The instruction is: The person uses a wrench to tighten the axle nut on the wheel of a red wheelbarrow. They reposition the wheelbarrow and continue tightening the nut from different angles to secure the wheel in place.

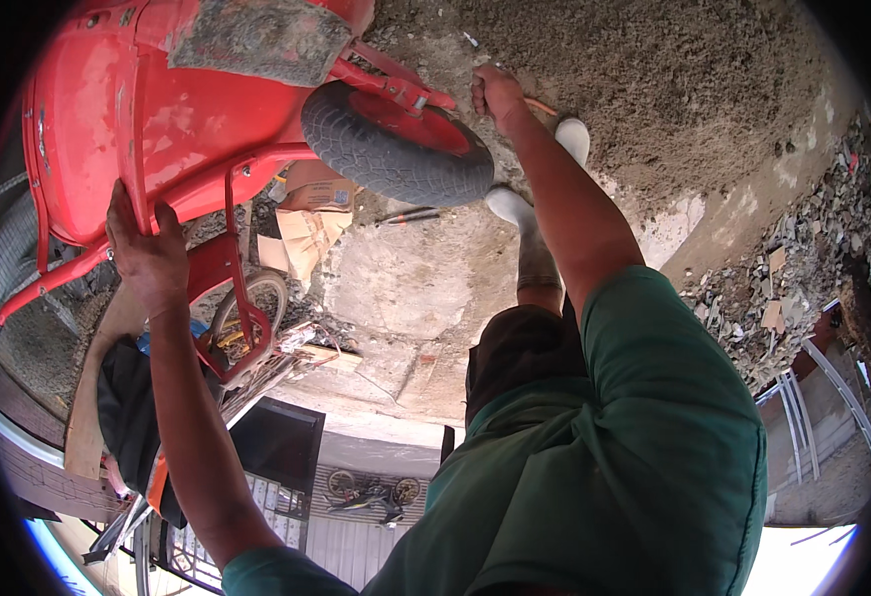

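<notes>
A red wheelbarrow (212,124) lies tipped at the upper left, its tray smeared with dried grey material. My left hand (147,248) is closed around the red edge of the wheelbarrow, thumb on one side and fingers on the other. The black tyre (395,149) on its red hub is turned toward the middle. Right of the wheel, my right hand (498,92) is held in a fist above the ground. A thin orange handle (541,105) shows beside that wrist; whether the fist grips it is hidden.
Pliers-like tools with dark and orange handles (407,216) lie on the floor by a torn brown paper bag (313,214). Loose grey sand (674,79) spreads at the upper right, with rubble (788,288) beyond. A bicycle wheel (256,303) stands under the left arm.
</notes>
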`<action>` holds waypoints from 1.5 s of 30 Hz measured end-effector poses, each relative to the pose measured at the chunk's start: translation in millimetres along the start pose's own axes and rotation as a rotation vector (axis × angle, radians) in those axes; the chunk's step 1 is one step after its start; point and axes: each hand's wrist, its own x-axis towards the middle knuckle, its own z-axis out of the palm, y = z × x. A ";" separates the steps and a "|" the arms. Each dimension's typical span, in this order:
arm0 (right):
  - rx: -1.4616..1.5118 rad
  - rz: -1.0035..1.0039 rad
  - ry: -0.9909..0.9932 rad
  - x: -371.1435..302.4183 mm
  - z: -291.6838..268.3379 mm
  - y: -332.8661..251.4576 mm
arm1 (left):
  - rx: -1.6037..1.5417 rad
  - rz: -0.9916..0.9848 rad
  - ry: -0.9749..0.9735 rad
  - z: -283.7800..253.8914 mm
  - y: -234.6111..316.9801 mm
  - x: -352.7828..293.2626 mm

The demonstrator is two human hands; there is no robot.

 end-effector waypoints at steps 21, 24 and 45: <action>0.356 0.371 0.060 64.7 56.6 73.9 | -0.007 -0.070 -0.070 -3.9 12.6 4.6; 0.254 0.379 0.069 55.9 64.9 69.3 | -0.057 -0.104 -0.072 -6.5 11.2 2.5; 0.327 0.442 0.080 39.6 65.9 50.3 | -0.020 -0.041 -0.017 -3.2 12.2 3.5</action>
